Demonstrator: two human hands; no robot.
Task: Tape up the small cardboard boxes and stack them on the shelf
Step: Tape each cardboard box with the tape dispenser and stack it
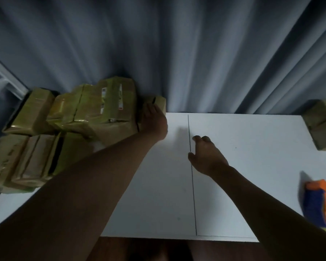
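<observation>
Two hands are seen over the white table [233, 185]. The left hand [154, 121] is stretched to the table's far left edge, where a small box [159, 102] is gripped, fingers wrapped over its near face; the box is pressed right against the pile of taped boxes [94, 113]. Roughly six or seven taped boxes are counted in that pile at the table's left end, some stacked on others, though an exact count cannot be made through the blur. One more taped box [322, 125] is spotted at the table's far right corner, well apart from the pile. The right hand [207, 155] is held just above the table's middle seam, fingers loosely curled, nothing held. One orange-and-blue object [320, 202] is lying at the table's right edge, too blurred to be identified.
</observation>
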